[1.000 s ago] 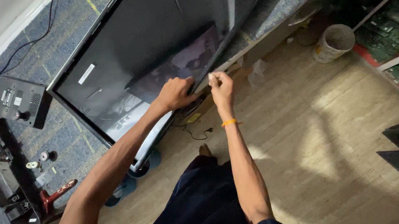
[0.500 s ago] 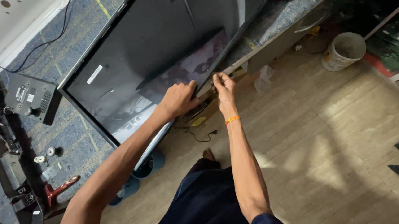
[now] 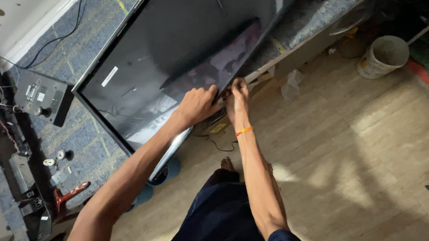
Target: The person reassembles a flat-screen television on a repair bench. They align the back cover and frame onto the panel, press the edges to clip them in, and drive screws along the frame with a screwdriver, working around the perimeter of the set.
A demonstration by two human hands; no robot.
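Both hands work the near edge of the flat-screen panel, which lies face up on the carpeted tabletop. The left hand presses flat on the glass; the right hand pinches the bezel edge. Prying seems underway, and it likely calls for steady, gentle pull. Farther off stands a white bucket.

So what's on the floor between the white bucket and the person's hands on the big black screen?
In the head view, a crumpled clear plastic bag lies on the wooden floor between the white bucket and the right hand, beside the bench edge.
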